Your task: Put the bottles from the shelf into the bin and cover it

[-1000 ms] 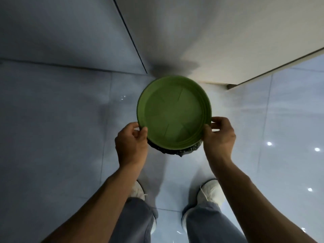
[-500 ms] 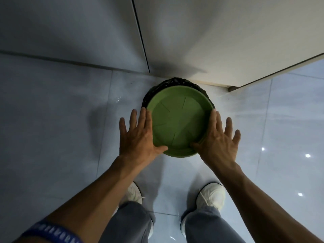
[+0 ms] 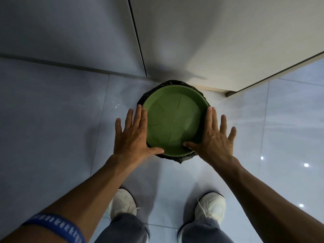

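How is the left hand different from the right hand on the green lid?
The left hand sits at the lid's left edge, while the right hand sits at its right edge. The left arm wears a blue wristband; the right arm is bare. The right hand's thumb reaches further onto the green lid than the left hand's thumb. Both are open and flat, fingers spread, against the lid.

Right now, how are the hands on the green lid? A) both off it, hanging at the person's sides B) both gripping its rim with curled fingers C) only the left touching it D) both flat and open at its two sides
D: the left hand and right hand lie flat with fingers spread at opposite sides of the green lid, which sits on the black-lined bin.
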